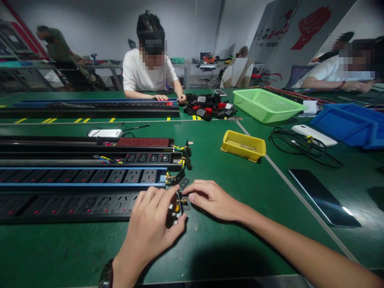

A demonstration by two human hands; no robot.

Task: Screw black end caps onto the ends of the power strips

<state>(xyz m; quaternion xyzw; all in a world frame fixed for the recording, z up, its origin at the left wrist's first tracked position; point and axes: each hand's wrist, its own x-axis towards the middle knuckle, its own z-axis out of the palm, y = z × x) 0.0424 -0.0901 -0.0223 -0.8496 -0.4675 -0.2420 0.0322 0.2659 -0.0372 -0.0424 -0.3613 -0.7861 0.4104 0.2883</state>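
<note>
My left hand (151,218) lies over the right end of the nearest black power strip (75,206), with thumb and fingers closed around its black end cap (181,197). Brass-coloured and yellow parts show between thumb and fingers. From the right, my right hand (214,200) reaches the outer face of the same end cap, index finger and thumb bent close together. A small brass-coloured piece sticks out near the thumb; what these fingertips hold is too small to make out. Just behind, a blue-edged power strip (84,176) has its end cap (177,179) hanging off at an angle.
Farther back lie a strip with black sockets (148,158) and one with dark red sockets (142,142). A yellow bin (243,154) holds small metal parts. Beyond are a green basket (267,110), blue bins (345,124), a phone (324,198) and a co-worker (150,76).
</note>
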